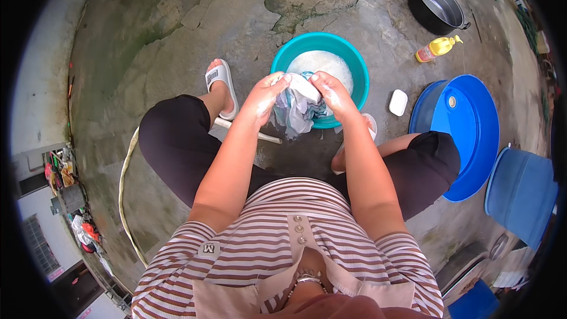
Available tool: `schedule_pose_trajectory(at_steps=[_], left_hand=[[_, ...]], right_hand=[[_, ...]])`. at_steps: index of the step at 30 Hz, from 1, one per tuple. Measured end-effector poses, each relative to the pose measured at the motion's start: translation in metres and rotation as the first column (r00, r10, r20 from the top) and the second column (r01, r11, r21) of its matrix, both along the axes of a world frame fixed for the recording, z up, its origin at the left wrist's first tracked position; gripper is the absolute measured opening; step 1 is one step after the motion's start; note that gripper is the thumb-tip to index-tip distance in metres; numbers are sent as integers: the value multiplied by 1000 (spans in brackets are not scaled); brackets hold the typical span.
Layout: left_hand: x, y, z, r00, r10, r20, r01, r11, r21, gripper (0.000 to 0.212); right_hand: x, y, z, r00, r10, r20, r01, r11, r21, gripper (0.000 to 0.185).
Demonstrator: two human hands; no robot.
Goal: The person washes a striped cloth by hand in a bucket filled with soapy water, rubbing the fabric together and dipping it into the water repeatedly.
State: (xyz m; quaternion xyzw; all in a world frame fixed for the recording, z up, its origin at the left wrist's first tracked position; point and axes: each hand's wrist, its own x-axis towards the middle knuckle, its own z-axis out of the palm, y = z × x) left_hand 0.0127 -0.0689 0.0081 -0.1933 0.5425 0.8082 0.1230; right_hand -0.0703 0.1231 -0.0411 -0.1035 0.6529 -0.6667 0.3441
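A wet white and teal cloth [297,105], possibly a garment, is stretched between both hands above the near rim of a teal plastic basin [364,71]. My left hand [267,96] pinches its left side, thumb on top. On the other side my right hand [333,95] grips the cloth, with white suds on the skin. Folds of the fabric hang down over the basin's near left edge. Foamy, whitish water [321,63] lies in the basin. Parts of the cloth behind the fingers are hidden.
To the right are a white soap-like block or dish [398,102], a yellow pump bottle [436,48], a black pot [423,11] and a cut blue plastic drum [480,110]. A pale hose [122,186] curves along the left of the wet concrete floor [168,62], its end near the basin.
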Motion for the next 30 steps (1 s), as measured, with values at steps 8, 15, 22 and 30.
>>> schedule_pose_trajectory(at_steps=[8,15,22,30], left_hand=[[-15,20,-5,921,327,214,-368,909,197,27],[-4,84,-11,915,189,357,-300,909,288,42],[2,67,-45,898,155,411,-330,857,396,31],[9,52,-63,896,88,436,-294,852,433,35]], right_hand=[[39,-44,40,848,-292,-442,392,907,152,20],[12,-33,22,754,-96,-649,556,619,554,16],[29,-23,-16,737,-8,-676,488,699,523,14],[65,-52,28,672,75,-737,392,808,440,13]])
